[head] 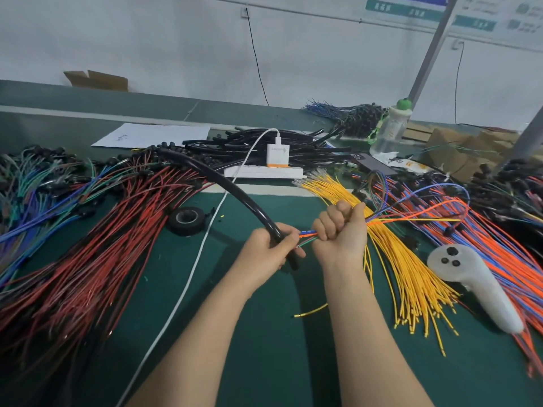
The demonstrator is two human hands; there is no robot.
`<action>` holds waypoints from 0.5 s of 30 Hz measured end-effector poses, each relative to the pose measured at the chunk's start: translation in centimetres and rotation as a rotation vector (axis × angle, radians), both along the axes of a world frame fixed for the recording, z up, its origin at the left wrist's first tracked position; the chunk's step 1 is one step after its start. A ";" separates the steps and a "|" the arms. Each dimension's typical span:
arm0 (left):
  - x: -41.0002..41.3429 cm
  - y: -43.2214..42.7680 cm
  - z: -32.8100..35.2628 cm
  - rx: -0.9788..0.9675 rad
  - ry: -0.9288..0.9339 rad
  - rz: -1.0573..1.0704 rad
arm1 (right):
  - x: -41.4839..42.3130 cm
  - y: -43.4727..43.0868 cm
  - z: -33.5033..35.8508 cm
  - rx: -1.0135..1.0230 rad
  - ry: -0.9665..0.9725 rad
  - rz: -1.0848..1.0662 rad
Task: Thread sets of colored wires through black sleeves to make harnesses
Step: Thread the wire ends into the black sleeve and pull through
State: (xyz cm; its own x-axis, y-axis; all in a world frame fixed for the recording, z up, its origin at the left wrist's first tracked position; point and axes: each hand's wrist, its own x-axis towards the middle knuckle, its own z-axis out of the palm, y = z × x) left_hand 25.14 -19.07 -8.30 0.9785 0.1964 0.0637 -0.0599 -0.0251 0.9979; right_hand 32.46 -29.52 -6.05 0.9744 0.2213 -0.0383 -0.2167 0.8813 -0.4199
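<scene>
Left hand (264, 251) fingers wrap sleeve (223, 183) near its end, mid-frame. Right hand (342, 230) fisted on wire set (308, 235), tips at the left fingers; entry into bore hidden. Risk: strands splay or buckle in the short gap; trailing loops snag yellow pile (411, 274). Bottle (389, 130), right rear: looks near-empty. Box (97, 80), upper left: contents hidden.

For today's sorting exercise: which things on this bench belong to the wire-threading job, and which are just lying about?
Job in hand: black sleeve, coloured wire set, left hand, right hand.
Lying about: tape roll, white controller, water bottle, charger.
</scene>
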 end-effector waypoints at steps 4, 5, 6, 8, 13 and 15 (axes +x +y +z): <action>-0.1 -0.2 -0.1 0.141 -0.070 -0.036 | 0.0 -0.2 -0.1 0.021 0.040 -0.045; -0.1 -0.2 -0.2 0.181 -0.074 -0.028 | 0.0 -0.3 -0.1 0.021 0.054 -0.048; 0.0 -0.2 -0.3 0.218 -0.075 -0.015 | 0.0 -0.3 -0.1 0.020 0.071 -0.044; 0.0 -0.1 -0.4 0.260 -0.080 0.011 | 0.1 -0.3 -0.2 0.028 0.104 -0.011; -0.1 -0.2 -0.3 0.278 -0.119 0.039 | 0.0 0.0 -0.1 0.015 0.109 0.085; -0.1 -0.2 -0.2 0.282 -0.127 0.053 | -0.2 0.4 0.0 -0.011 0.084 0.110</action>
